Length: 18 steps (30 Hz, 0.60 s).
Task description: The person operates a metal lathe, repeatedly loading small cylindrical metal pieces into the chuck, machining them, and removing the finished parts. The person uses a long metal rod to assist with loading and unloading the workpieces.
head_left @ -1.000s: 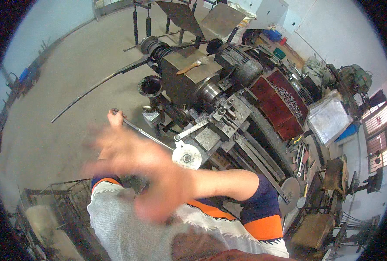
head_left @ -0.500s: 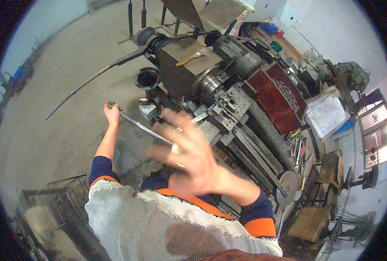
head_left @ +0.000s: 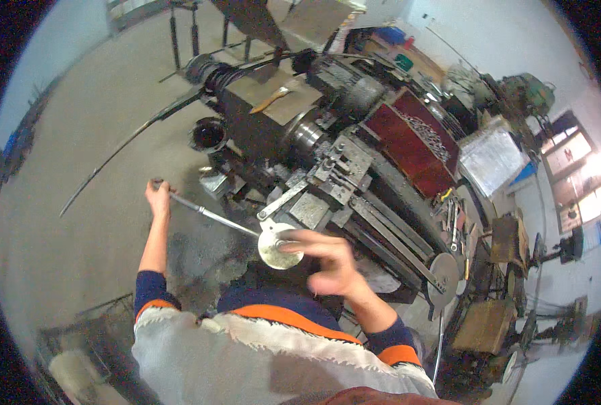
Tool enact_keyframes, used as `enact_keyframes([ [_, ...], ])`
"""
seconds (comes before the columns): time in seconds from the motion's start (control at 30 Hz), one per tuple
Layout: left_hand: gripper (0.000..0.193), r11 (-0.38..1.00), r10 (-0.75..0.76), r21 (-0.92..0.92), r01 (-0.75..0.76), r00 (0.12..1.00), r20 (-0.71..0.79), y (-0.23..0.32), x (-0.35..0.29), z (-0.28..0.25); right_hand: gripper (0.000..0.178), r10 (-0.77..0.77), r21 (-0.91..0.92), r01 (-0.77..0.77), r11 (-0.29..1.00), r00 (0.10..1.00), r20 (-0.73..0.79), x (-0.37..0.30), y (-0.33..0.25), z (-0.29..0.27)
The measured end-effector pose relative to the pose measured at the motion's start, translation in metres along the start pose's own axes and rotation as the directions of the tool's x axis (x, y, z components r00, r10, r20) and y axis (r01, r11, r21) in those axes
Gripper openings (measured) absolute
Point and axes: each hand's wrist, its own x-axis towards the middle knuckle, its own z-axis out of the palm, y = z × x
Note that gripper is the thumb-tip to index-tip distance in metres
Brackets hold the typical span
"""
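Note:
A long metal rod (head_left: 209, 214) slants down from left to right in front of a lathe (head_left: 267, 125). My left hand (head_left: 157, 198) is closed around its far left end, with the arm stretched out. The rod's other end meets a pale round handwheel (head_left: 271, 251), from which a short crank arm (head_left: 283, 200) rises toward the lathe. My right hand (head_left: 333, 264) is at the wheel's right side, fingers stretched out over its edge and slightly blurred. Whether the fingertips touch the wheel I cannot tell. No object shows in this hand.
A wooden-handled brush (head_left: 271, 100) lies on the lathe's headstock cover. Beyond the bed stand a dark red panel (head_left: 412, 143) and a silvery sheet (head_left: 493, 156). Wrenches (head_left: 454, 219) lie at the right. A thin bar (head_left: 121, 145) juts out leftward over the floor.
My right hand has moved right and down from in front of the handwheel, uncovering much of it. My left hand keeps hold of the rod. The whole view has shifted a little.

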Motion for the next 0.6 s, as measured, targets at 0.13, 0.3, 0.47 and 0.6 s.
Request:
enact_keyframes([
  [0.13,0.022,0.994,-0.075,-0.067,0.083,0.99,0.117,0.002,0.01,-0.011,0.053,0.073,-0.541,-0.383,0.749,0.859,-0.507,-0.116,0.011,-0.091],
  [0.3,0.018,0.982,-0.052,-0.181,0.059,0.998,0.039,-0.023,0.018,-0.002,0.046,0.06,-0.407,-0.878,0.252,0.434,-0.899,-0.312,-0.012,-0.151],
  [0.47,0.019,0.976,-0.056,-0.213,0.055,0.998,0.004,-0.017,0.011,0.004,0.065,0.066,-0.097,-0.953,-0.287,0.081,-0.995,-0.479,-0.022,-0.142],
  [0.6,0.021,0.994,-0.037,-0.1,0.035,0.999,-0.012,-0.015,0.004,-0.013,0.06,0.207,0.148,-0.945,-0.29,-0.213,-0.955,-0.53,-0.036,-0.146],
])
